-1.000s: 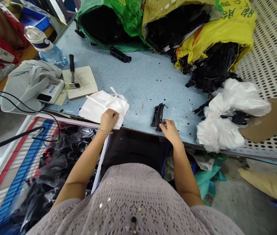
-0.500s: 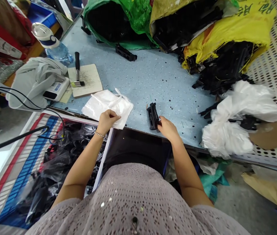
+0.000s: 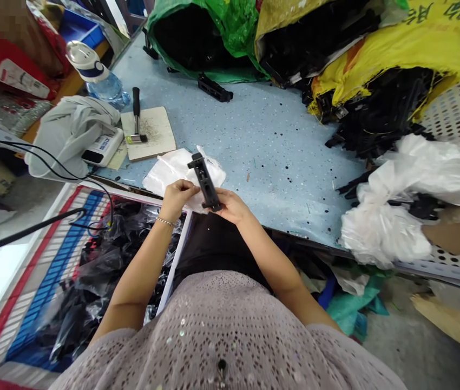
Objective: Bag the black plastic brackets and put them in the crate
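Observation:
My right hand (image 3: 232, 206) grips a long black plastic part (image 3: 205, 183), tilted up above the front edge of the table. Beneath and behind the part lie thin white plastic bags (image 3: 167, 170). My left hand (image 3: 178, 199), with a beaded bracelet at the wrist, pinches the near edge of these bags, its fingertips just left of the black part. Whether the left fingers also touch the part I cannot tell.
A hammer (image 3: 136, 116) rests on a pale board (image 3: 159, 130) at the left, near a water bottle (image 3: 98, 76). Sacks of black parts, one a yellow sack (image 3: 400, 46), line the back. Crumpled white bags (image 3: 384, 216) lie right. A striped bag (image 3: 47, 271) holds wrapped pieces below left.
My right hand has picked the black part up from the table and carried it left to the white bags. The left hand stays pinched at the bags.

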`<action>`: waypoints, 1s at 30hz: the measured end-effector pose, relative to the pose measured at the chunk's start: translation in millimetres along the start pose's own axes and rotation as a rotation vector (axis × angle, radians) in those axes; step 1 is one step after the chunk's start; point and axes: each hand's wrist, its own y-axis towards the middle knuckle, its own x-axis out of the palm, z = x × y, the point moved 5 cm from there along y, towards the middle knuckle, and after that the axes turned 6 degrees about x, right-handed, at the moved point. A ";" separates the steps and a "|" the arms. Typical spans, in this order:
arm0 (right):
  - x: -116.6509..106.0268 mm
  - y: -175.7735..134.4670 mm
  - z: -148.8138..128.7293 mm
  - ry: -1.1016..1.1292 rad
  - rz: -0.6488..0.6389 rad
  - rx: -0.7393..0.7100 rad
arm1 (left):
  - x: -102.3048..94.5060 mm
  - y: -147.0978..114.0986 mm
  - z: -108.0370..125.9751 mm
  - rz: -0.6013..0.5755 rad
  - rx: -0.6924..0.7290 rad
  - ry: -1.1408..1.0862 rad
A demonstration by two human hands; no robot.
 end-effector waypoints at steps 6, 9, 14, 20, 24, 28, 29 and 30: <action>-32.9 -6.0 -0.3 -0.011 0.114 -0.036 | -23.8 1.5 12.5 0.117 0.249 0.078; -39.1 -17.5 -3.4 -0.055 0.170 -0.159 | -15.2 -5.0 24.7 -0.004 0.498 0.485; -28.3 -48.0 -2.3 -0.165 0.121 -0.208 | 3.5 -11.9 31.7 -0.193 0.643 0.812; -41.8 -62.1 4.1 -0.612 0.312 -0.084 | 3.8 -16.0 26.2 -0.294 0.638 0.861; -40.5 -57.5 -4.1 -0.902 0.454 -0.238 | 22.4 -49.4 26.0 -0.458 0.814 0.927; -32.3 -47.1 5.3 -0.490 0.489 -0.197 | 52.5 -91.3 25.6 -0.695 0.962 0.836; -28.2 -45.2 10.3 -0.355 0.474 -0.173 | 57.1 -96.5 25.8 -0.715 0.966 0.821; -22.4 -44.6 14.2 -0.258 0.447 -0.175 | 60.0 -99.1 26.5 -0.716 0.958 0.821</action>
